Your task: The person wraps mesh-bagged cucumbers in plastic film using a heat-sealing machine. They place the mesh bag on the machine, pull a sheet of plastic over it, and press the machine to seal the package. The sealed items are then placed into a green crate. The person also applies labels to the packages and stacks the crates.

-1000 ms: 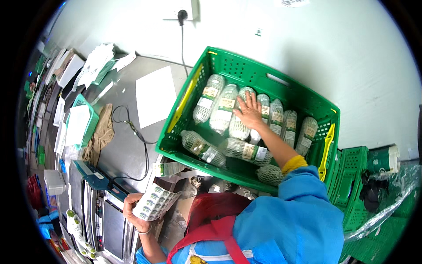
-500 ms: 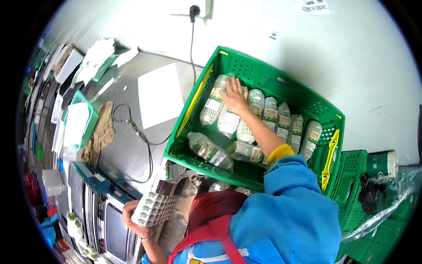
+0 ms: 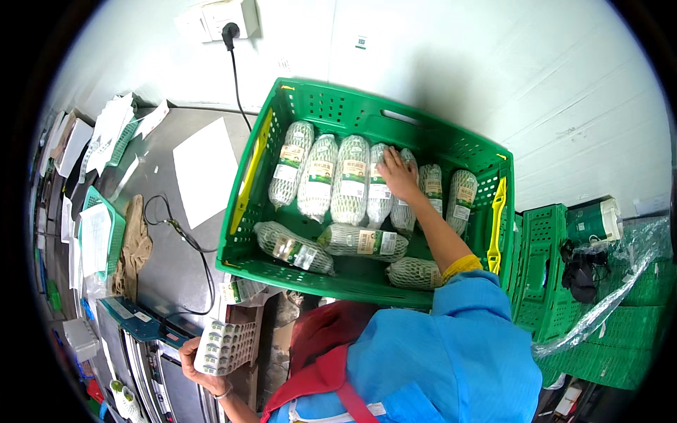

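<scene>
Inside the green crate [image 3: 324, 285], the right hand [image 3: 400, 176] lies palm-down over packages [image 3: 379, 197].

Right hand [image 3: 400, 176] palm-down (arm outstretched), left hand [image 3: 200, 368] gripping-tight.

1 black plug [image 3: 230, 31], brown cloth [image 3: 135, 245].

This room, blurry at the edges, seems to be used for packing: netted packs [image 3: 350, 180] are laid in a green crate [image 3: 324, 282], and stickers [image 3: 226, 347] are held.
</scene>
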Motion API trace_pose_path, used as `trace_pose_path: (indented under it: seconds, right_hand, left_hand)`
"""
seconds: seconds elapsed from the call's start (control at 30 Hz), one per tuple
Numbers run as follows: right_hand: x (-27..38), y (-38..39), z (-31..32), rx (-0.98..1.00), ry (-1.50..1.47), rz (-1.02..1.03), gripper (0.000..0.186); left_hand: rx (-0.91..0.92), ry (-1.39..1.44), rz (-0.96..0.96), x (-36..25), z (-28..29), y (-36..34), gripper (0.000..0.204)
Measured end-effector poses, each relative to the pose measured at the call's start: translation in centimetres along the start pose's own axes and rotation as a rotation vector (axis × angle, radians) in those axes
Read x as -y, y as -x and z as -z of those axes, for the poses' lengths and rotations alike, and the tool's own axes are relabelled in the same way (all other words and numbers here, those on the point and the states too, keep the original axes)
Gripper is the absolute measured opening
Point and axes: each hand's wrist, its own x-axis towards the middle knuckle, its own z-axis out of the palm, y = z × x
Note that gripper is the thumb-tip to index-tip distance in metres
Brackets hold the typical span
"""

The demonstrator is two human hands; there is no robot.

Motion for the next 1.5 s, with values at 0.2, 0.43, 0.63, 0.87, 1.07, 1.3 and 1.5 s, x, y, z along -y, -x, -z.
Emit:
trace_pose_path:
  seconds: [0.2,0.43,0.63,0.87,1.07,1.3,1.5]
  right_hand:
    - [-5.1,1.9,0.3,0.06,0.23,-0.066,0.061]
    - [7.1,3.0,5.0,-0.075,-0.233,0.338,0.057]
    - [21.0,9.3,-1.1,0.128,-0.227,1.039,0.06]
    - [19.7,9.5,-4.7,0.302,-0.26,0.946,0.067]
    - [11.6,10.8,-1.9,0.368,-0.094,0.855,0.063]
    - [8.4,12.4,2.1,0.379,-0.023,0.748,0.062]
    - [7.3,11.3,7.2,0.181,-0.118,0.527,0.048]
  left_hand:
    - [0.02,-0.036,-0.051,-2.0,-0.8,0.7,0.038]
    - [-0.054,0.058,0.039,-2.2,-0.7,3.0,0.022]
    - [-0.043,0.112,-0.027,-3.3,-0.6,3.2,0.021]
    - [-0.11,0.067,-0.02,-2.9,-0.1,4.1,0.029]
    - [-0.265,0.184,0.087,-1.4,1.4,1.4,0.006]
    - [-0.268,0.501,0.111,2.3,1.2,-11.4,0.015]
    - [-0.179,1.04,0.178,13.4,-3.7,-25.9,0.016]
